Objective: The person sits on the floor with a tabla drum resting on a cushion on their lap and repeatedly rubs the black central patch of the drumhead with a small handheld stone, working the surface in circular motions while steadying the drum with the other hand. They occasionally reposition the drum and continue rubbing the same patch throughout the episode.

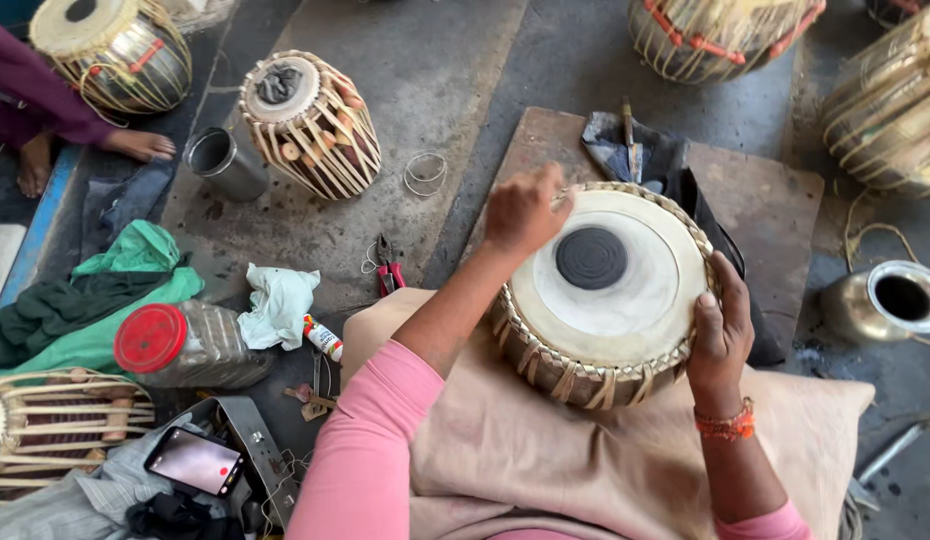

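Note:
A round drum [625,300] with a pale skin and a black centre patch rests on a tan cushion [545,450] in front of me. My left hand [525,208] is closed at the drum's far left rim, fingers pinched there; what it pinches I cannot make out. My right hand [720,325] grips the drum's right rim, thumb on the skin. Both arms wear pink sleeves, and an orange thread band sits on the right wrist.
A laced drum [310,122] and a metal cup [223,160] stand at the back left, pliers [389,268] near them. A red-lidded jar [180,345], white cloth [278,305], phone [195,462] lie left. Brass pot [885,300] right. Another person's foot [140,145] far left.

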